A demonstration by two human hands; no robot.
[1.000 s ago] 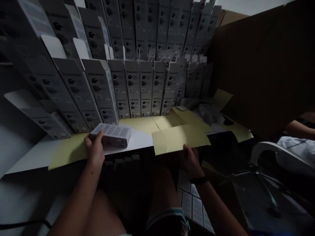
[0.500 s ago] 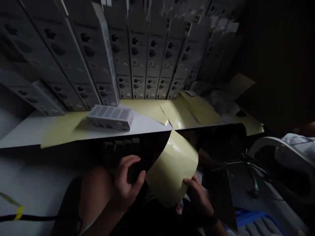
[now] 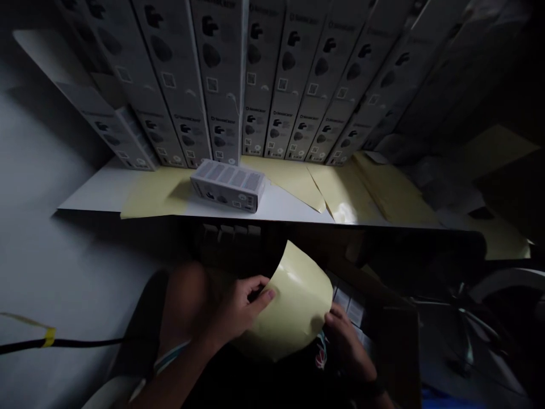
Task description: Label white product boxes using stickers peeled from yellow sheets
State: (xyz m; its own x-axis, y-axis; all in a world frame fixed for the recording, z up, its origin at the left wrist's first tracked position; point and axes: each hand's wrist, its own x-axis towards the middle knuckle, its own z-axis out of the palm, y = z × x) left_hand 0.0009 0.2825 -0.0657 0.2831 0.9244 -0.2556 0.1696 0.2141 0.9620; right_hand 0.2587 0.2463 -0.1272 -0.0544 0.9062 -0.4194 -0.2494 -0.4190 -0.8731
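Note:
A yellow sheet (image 3: pixel 298 301), curved and glossy, is held up below the shelf edge. My left hand (image 3: pixel 242 307) pinches its left edge between thumb and fingers. At the sheet's right edge is my right hand (image 3: pixel 343 335), its thumb and fingers closed on the edge. On the white shelf (image 3: pixel 281 205) above, a small grey printed box (image 3: pixel 227 184) lies on its side. More yellow sheets (image 3: pixel 293 184) lie flat on the shelf in front of the upright boxes.
Tall rows of printed boxes (image 3: pixel 259 85) stand along the back of the shelf. A cardboard carton (image 3: pixel 395 341) with small boxes is at lower right. A black cable (image 3: pixel 85 343) with a yellow tag crosses at left. Cables lie at far right.
My left hand has moved right and taken hold of the sheet's left edge. The view has shifted, so the shelf and boxes appear farther right.

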